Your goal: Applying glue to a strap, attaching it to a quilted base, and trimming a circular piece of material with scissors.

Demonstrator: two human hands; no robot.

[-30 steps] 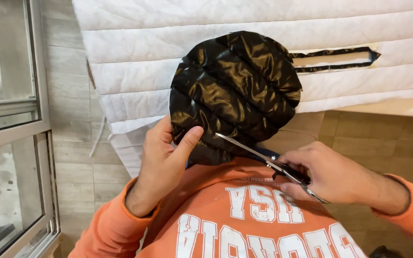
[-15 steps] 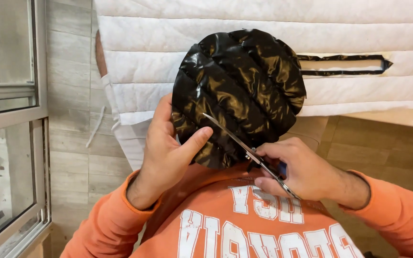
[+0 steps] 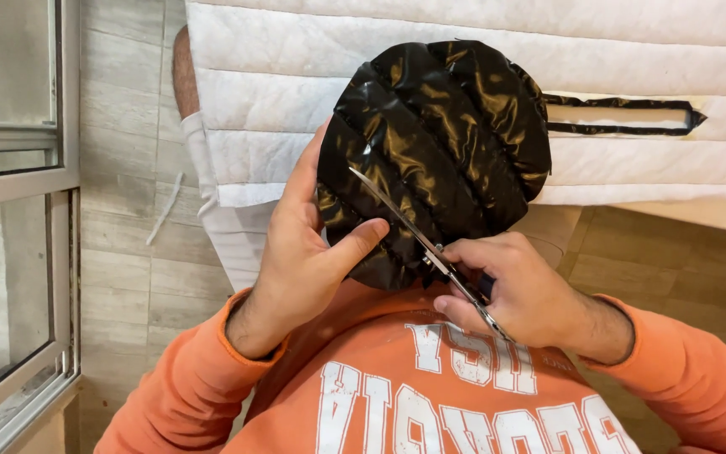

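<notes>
Nearest: right hand [image 3: 531,298], grip closed on scissors [image 3: 418,235], blades laid across the black quilted piece [image 3: 439,151]. Left hand [image 3: 304,261], grip closed on that piece's left edge, thumb on top, holds it taut and raised for the blades. Beyond: white quilted fabric [image 3: 464,50] on the counter [image 3: 716,214]. Left: tiled floor [image 3: 128,252], window frame [image 3: 18,176].

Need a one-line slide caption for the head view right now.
Left hand grips a shiny black quilted piece while the right hand works scissors across it, above white quilted fabric.
</notes>
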